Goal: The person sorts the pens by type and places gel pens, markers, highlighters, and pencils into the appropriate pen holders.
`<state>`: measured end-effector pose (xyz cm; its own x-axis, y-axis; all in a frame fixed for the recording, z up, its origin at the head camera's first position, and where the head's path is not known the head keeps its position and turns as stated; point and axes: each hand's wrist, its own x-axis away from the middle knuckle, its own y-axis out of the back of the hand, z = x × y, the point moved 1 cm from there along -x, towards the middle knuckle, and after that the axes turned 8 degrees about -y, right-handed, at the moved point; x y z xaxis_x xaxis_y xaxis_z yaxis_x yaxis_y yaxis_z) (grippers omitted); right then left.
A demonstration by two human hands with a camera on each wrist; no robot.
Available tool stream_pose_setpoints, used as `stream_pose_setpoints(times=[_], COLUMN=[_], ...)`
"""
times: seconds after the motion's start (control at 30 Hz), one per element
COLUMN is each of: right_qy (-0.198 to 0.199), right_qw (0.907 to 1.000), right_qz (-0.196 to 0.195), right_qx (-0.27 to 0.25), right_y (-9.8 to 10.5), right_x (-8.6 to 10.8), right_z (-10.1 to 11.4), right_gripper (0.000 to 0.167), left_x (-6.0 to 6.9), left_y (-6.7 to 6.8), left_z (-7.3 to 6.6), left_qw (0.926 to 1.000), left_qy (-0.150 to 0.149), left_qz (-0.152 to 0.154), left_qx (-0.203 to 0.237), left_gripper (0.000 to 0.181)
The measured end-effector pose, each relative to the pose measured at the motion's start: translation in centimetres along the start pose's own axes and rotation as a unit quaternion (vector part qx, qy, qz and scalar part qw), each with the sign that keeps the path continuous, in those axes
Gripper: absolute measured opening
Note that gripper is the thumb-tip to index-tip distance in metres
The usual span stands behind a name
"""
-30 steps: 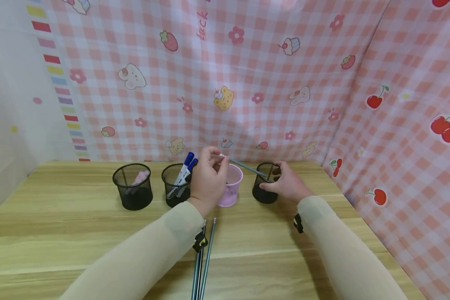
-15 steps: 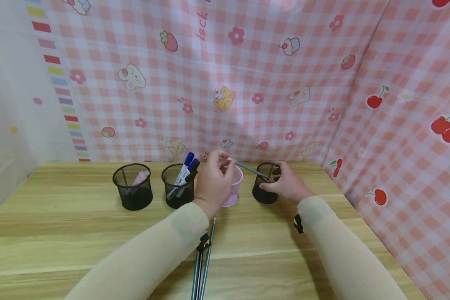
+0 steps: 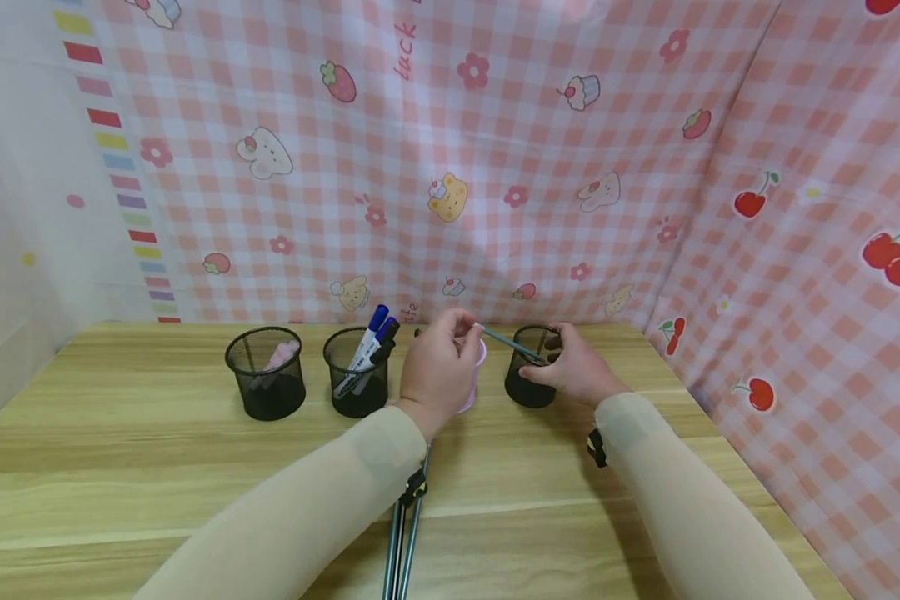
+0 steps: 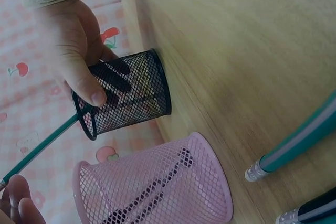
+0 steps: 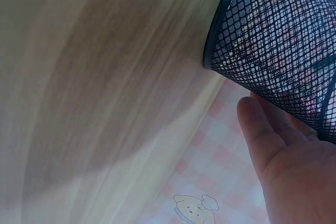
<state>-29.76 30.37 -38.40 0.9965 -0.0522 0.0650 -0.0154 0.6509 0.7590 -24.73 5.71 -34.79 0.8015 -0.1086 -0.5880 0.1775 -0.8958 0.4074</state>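
My left hand pinches a green pencil near its eraser end, and the pencil slants down to the right. Its lower end is inside the mouth of a black mesh pen cup. Around that cup's upper side my right hand keeps its grip, thumb in front and fingers behind. In the left wrist view the thumb lies on the mesh near the rim. A pink mesh pen cup stands between the hands, mostly covered by my left hand in the head view; dark slender things show through its mesh.
Several pencils lie on the wooden table below my left forearm. Left of my hands stand a black mesh cup with markers and another black mesh cup holding something pink. A checked curtain hangs behind.
My left hand has moved right and slightly down, and less of the pencil shows outside the cup. The right hand and its cup have stayed in place.
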Motion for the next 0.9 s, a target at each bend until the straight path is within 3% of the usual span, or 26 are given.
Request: stream_pose_setpoints(times=[0.33, 0.9], right_qy=[-0.002, -0.004], right_qw=[1.0, 1.0], right_qz=[-0.003, -0.002], right_qx=[0.001, 0.001], right_y=[0.04, 0.01], right_x=[0.0, 0.14], right_z=[0.07, 0.15], right_gripper=[0.101, 0.101], left_x=[-0.01, 0.22], left_y=[-0.33, -0.38], left_z=[-0.33, -0.16], left_qw=[0.9989, 0.9968], left_qy=[-0.006, -0.007], left_qz=[0.021, 0.05], left_qx=[-0.042, -0.063], left_gripper=[0.025, 0.028])
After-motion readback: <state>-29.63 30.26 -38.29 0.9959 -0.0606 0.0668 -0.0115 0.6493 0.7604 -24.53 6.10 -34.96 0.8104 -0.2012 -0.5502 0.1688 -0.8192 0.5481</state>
